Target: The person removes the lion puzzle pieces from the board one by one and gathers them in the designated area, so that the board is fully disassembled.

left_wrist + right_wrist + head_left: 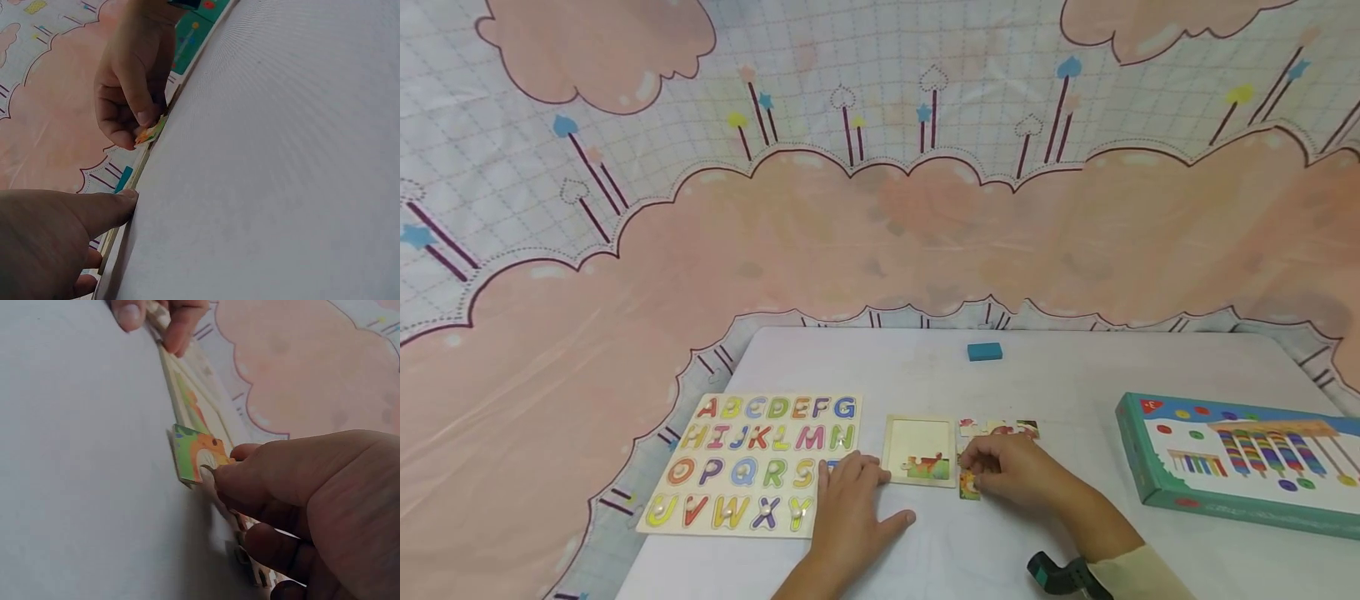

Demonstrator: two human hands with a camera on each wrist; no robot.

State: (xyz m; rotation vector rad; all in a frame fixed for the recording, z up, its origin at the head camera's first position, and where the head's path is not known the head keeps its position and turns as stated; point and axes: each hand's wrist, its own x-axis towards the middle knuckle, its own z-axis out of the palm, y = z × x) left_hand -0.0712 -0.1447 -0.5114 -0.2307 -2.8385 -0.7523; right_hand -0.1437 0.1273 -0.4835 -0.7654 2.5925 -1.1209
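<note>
My right hand [1018, 471] pinches a green and orange puzzle piece [194, 456] between thumb and fingers. The piece is tilted up beside the right edge of a small square wooden puzzle tray [917, 435]. Inside the tray, joined pieces with a green and orange picture [927, 467] lie along the bottom right. Several loose puzzle pieces [1000, 427] lie right of the tray, partly hidden behind the right hand. My left hand [850, 508] lies with its fingers extended over the alphabet board's right edge, its fingertips at the tray's lower left corner.
The wooden alphabet board [722, 492] with colourful letters lies at the left. A blue block [985, 352] sits near the table's back edge. At the right is a green toy box [1232, 467]. A patterned cloth [880, 225] hangs behind the white table [955, 550].
</note>
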